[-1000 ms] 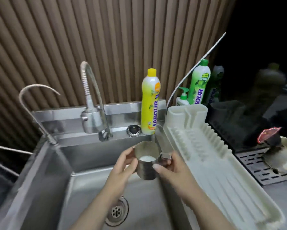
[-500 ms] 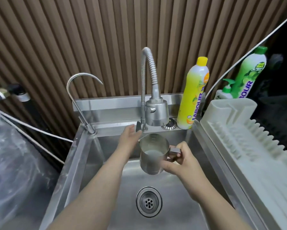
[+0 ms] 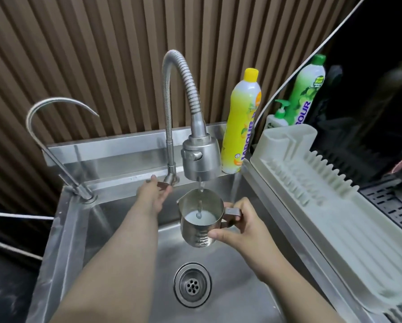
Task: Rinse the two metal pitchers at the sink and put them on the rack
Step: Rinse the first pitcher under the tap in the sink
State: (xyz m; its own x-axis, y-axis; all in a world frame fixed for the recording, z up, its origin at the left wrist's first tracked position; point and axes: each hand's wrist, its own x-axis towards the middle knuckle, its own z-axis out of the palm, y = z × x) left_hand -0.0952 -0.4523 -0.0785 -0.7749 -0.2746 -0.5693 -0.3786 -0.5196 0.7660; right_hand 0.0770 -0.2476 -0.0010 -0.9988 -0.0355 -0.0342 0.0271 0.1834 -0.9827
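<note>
A metal pitcher [image 3: 199,221] with white milky liquid in its bottom is held upright over the sink [image 3: 230,287], right under the faucet's spray head [image 3: 200,159]. My right hand [image 3: 238,226] grips its handle and side. A thin trickle of water drops from the spray head into the pitcher. My left hand [image 3: 153,194] rests on the faucet lever [image 3: 166,183] at the base of the flexible faucet. The white dish rack [image 3: 330,206] lies to the right of the sink with nothing on it. A second pitcher is not in view.
A thin curved tap [image 3: 55,127] stands at the sink's back left corner. A yellow dish soap bottle [image 3: 242,127], a green one [image 3: 306,89] and a small pump bottle [image 3: 279,114] stand behind the rack. The drain [image 3: 192,284] is below the pitcher. A black perforated tray [image 3: 391,201] lies at far right.
The view has shifted slightly. My left hand has closed on the faucet lever, and water has begun to trickle into the pitcher, which now sits directly under the spray head.
</note>
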